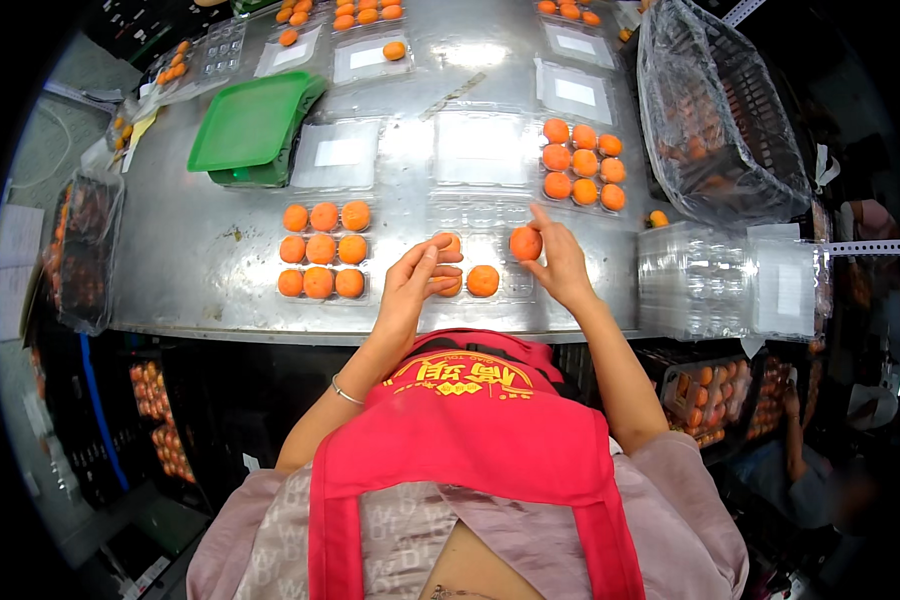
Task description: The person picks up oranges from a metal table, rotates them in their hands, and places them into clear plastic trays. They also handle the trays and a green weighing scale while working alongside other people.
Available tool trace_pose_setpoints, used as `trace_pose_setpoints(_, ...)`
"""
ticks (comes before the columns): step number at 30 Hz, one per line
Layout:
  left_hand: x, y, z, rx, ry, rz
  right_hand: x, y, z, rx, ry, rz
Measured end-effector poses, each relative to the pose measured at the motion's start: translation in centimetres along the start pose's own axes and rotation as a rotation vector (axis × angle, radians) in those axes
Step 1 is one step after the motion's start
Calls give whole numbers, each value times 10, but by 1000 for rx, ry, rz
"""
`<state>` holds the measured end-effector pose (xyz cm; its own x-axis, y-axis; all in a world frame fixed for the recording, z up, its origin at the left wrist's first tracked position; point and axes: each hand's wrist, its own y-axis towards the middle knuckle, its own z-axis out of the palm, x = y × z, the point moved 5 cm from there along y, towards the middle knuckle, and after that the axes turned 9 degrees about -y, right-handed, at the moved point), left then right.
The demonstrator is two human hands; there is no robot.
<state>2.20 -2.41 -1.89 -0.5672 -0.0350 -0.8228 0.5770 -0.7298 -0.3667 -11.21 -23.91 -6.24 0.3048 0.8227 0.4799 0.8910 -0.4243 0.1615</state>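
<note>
My right hand [562, 259] holds an orange mandarin [526, 244] between thumb and fingers at the right side of a clear plastic clamshell tray [510, 262]. My left hand [416, 274] is at the tray's left side, its fingers over two mandarins that they partly hide; whether it grips one I cannot tell. Another mandarin [483, 281] sits in the tray's near row. The tray's clear lid [484, 150] lies folded back beyond it. To the left stands a tray filled with rows of mandarins [321, 249]; a similar filled tray [585, 163] is at the upper right.
A green plastic tray on a scale [251, 124] stands at the left of the metal table [180, 247]. Stacked empty clamshells [694, 281] lie at the right edge, below a plastic-lined crate [720, 112]. More fruit trays line the far side. A person's arm [793, 431] shows at lower right.
</note>
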Motion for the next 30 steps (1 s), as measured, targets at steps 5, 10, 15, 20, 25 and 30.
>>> trace_pose_setpoints(5,5,1,-7,-28,11,-2,-5,3,18,50,-115,-65)
trace_pose_setpoints(10,8,2,-8,-29,4,-9,-4,10,27,140,-137,-79)
trace_pose_setpoints(15,8,3,-9,-26,27,-18,-3,9,24,145,-124,-71)
trace_pose_setpoints(20,7,5,-11,-42,26,-14,1,12,16,51,-67,-71)
trace_pose_setpoints(25,10,7,-8,-19,20,-21,29,26,22,40,-26,-129)
trace_pose_setpoints(30,9,7,-4,-18,1,-13,43,37,42,97,-45,-167)
